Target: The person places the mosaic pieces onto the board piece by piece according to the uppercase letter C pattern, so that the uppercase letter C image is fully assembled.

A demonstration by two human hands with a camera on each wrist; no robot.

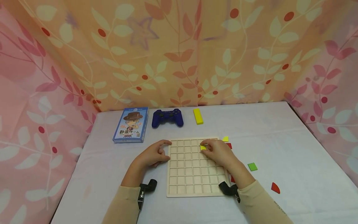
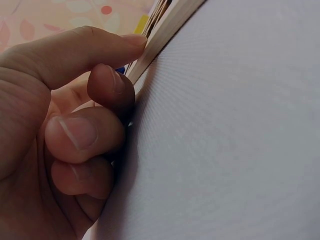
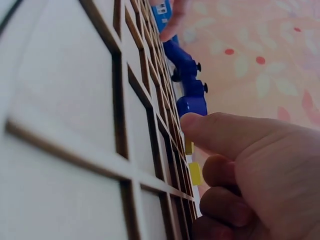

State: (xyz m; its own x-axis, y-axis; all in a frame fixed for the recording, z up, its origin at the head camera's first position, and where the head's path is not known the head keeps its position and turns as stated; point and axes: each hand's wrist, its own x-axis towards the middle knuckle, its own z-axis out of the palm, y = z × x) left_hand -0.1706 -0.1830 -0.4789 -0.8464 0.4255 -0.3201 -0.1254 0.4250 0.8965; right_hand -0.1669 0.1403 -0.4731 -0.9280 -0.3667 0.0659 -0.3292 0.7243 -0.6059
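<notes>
Wooden grid board [image 1: 193,174]: right hand [image 1: 219,153] grip pinches yellow piece [image 1: 202,147]; left hand [image 1: 153,154] curled, steadies edge.

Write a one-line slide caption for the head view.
Right hand pinches a yellow piece over the wooden grid board; left hand touches its left edge.
</notes>
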